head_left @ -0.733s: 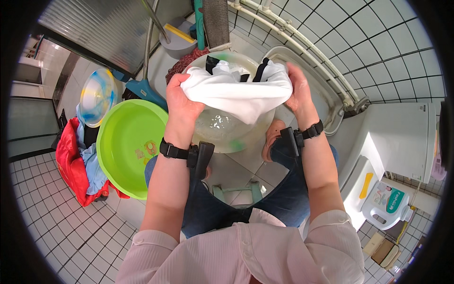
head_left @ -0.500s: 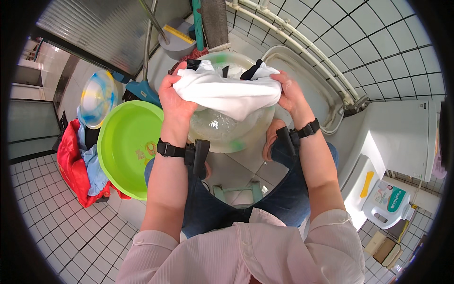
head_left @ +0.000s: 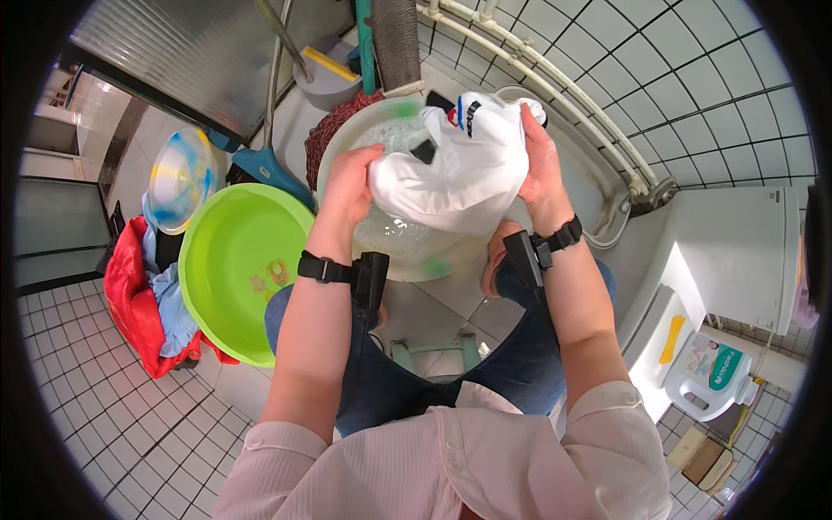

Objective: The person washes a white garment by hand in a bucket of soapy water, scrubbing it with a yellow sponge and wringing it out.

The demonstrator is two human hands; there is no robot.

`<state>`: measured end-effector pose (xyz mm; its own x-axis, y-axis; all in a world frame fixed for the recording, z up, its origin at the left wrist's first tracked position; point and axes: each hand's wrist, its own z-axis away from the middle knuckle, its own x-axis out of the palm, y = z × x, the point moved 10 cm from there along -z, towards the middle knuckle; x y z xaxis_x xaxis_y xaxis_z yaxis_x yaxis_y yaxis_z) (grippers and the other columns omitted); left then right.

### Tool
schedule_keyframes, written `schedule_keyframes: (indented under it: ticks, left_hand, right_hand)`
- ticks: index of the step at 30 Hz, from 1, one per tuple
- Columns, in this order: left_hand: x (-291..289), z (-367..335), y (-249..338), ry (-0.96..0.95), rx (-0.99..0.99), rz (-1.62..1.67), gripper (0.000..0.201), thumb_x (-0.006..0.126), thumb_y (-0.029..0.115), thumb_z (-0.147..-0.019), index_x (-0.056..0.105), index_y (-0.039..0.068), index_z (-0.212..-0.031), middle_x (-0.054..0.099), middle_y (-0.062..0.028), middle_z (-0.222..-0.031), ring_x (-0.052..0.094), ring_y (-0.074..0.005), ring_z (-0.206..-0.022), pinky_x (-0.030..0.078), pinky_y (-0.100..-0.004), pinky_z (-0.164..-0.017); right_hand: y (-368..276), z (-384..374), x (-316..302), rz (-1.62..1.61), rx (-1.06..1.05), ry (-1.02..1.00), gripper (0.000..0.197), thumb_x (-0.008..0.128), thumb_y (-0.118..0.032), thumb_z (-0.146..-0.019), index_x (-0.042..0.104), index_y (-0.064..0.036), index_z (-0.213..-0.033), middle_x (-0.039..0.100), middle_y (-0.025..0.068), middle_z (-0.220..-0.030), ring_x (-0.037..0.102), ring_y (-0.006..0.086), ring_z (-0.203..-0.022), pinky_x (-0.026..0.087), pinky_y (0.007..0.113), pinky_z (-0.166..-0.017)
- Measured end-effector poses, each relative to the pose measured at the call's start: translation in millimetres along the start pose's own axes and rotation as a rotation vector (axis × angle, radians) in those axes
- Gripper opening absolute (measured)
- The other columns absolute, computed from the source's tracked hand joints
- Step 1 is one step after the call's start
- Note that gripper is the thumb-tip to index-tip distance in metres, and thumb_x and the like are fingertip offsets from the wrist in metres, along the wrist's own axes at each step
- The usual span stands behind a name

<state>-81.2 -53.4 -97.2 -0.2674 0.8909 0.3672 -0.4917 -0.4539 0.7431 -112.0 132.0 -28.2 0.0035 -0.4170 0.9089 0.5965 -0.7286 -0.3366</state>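
A white garment with black parts and a small coloured print (head_left: 459,173) is stretched between my two hands. My left hand (head_left: 348,186) grips its left edge with curled fingers. On the other side, my right hand (head_left: 542,165) is closed on the cloth, the thumb near the top. Beneath the cloth stands a pale translucent basin (head_left: 416,270) of sudsy water (head_left: 381,230), partly hidden by the garment. The exact kind of garment cannot be made out.
Left of the basin are a green tub (head_left: 230,251), red and blue clothes (head_left: 130,295), and a blue-headed broom (head_left: 264,165). A long grey trough (head_left: 594,204) lies to the right, below wall pipes (head_left: 555,69). A detergent jug (head_left: 706,373) stands at lower right.
The garment has turned and shifted right, bringing its coloured print into view. My left hand has moved right and slightly down; my right hand has moved slightly right.
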Motion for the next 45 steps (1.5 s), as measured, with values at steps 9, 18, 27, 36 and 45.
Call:
schedule_keyframes:
  ticks: [9, 18, 27, 36, 45]
  left_hand:
    - [82, 36, -113, -0.415, -0.654, 0.618, 0.026, 0.038, 0.009, -0.088, 0.050, -0.003, -0.108, 0.056, -0.0147, -0.106, 0.058, -0.0247, -0.093, 0.048, -0.0372, -0.084]
    - [76, 38, -25, -0.469, -0.172, 0.496, 0.034, 0.050, 0.021, -0.085, 0.049, 0.004, -0.114, 0.055, -0.0105, -0.110, 0.056, -0.0232, -0.095, 0.046, -0.0363, -0.083]
    - [113, 62, 40, -0.526, 0.645, -0.765, 0.033, 0.058, 0.007, -0.075, 0.050, 0.003, -0.108, 0.056, -0.0075, -0.105, 0.053, -0.0197, -0.092, 0.043, -0.0288, -0.081]
    - [57, 66, 54, -0.343, 0.343, 0.037, 0.033, 0.048, 0.025, -0.082, 0.050, 0.005, -0.108, 0.056, -0.0092, -0.100, 0.053, -0.0223, -0.092, 0.042, -0.0346, -0.080]
    - [47, 34, 57, -0.051, 1.177, -1.109, 0.035, 0.049, 0.030, -0.077, 0.057, 0.006, -0.102, 0.057, -0.0140, -0.098, 0.055, -0.0264, -0.090, 0.043, -0.0358, -0.077]
  right_hand:
    - [-9, 3, 32, -0.119, 0.009, -0.216, 0.050, 0.038, -0.039, -0.090, 0.041, -0.0012, -0.123, 0.050, 0.0144, -0.118, 0.049, 0.0286, -0.107, 0.037, 0.041, -0.094]
    - [-2, -6, 38, -0.070, -0.052, -0.157, 0.051, 0.037, -0.036, -0.090, 0.038, 0.0026, -0.124, 0.049, 0.0156, -0.120, 0.049, 0.0288, -0.108, 0.037, 0.039, -0.094]
    - [21, -14, 38, -0.037, -0.023, -0.150, 0.047, 0.036, -0.029, -0.090, 0.036, 0.0032, -0.124, 0.046, 0.0168, -0.122, 0.046, 0.0295, -0.111, 0.034, 0.041, -0.097]
    - [18, -7, 10, 0.716, -0.114, 0.145, 0.071, 0.063, -0.015, -0.075, 0.022, 0.0034, -0.130, 0.040, 0.0145, -0.125, 0.040, 0.0247, -0.114, 0.032, 0.036, -0.097]
    - [19, -18, -1, 0.508, -0.160, 0.147, 0.036, 0.054, -0.012, -0.080, 0.045, 0.0062, -0.110, 0.055, 0.0161, -0.103, 0.055, 0.0214, -0.094, 0.043, 0.032, -0.085]
